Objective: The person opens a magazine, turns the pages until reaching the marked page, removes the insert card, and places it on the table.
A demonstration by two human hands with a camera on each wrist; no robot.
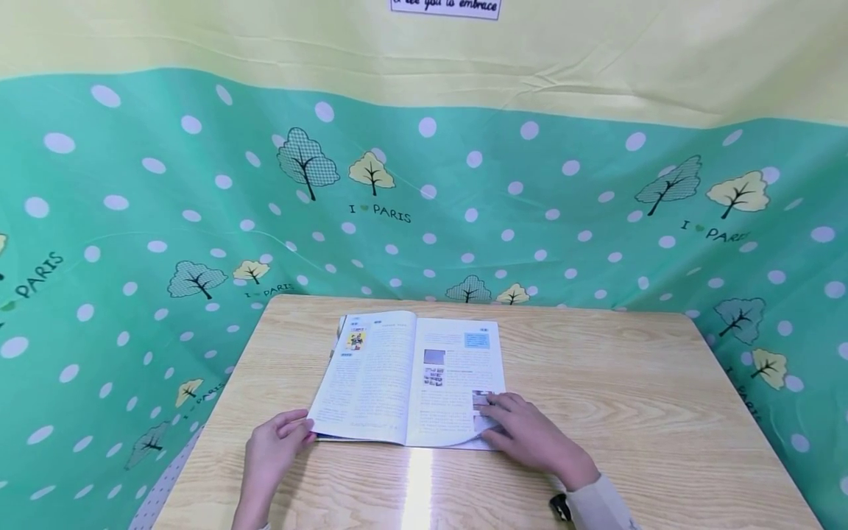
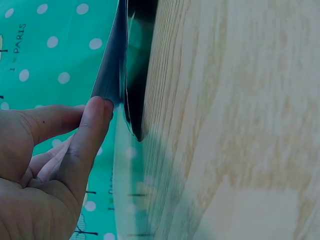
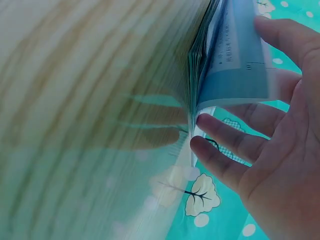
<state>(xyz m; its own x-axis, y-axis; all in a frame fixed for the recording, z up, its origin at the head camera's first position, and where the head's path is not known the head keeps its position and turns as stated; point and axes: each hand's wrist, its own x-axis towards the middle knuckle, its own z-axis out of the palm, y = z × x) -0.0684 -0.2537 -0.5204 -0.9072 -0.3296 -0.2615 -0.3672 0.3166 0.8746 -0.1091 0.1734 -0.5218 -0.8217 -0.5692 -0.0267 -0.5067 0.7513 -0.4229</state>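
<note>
An open book (image 1: 407, 383) with printed text and small pictures lies on the wooden table. At its lower left corner my left hand (image 1: 277, 445) pinches the edge of the left-side pages; the left wrist view shows thumb and finger on the sheet edge (image 2: 111, 75), slightly raised off the table. My right hand (image 1: 530, 434) is at the lower right corner. In the right wrist view a page (image 3: 235, 85) bends up between the thumb and the fingers behind it, while the lower fingertips touch the stack of pages beneath.
The wooden table (image 1: 629, 397) extends to the right of the book. A green curtain (image 1: 457, 199) with white dots and trees hangs behind and at both sides. A dark object (image 1: 560, 506) shows at the right wrist, beside the light sleeve (image 1: 599, 504).
</note>
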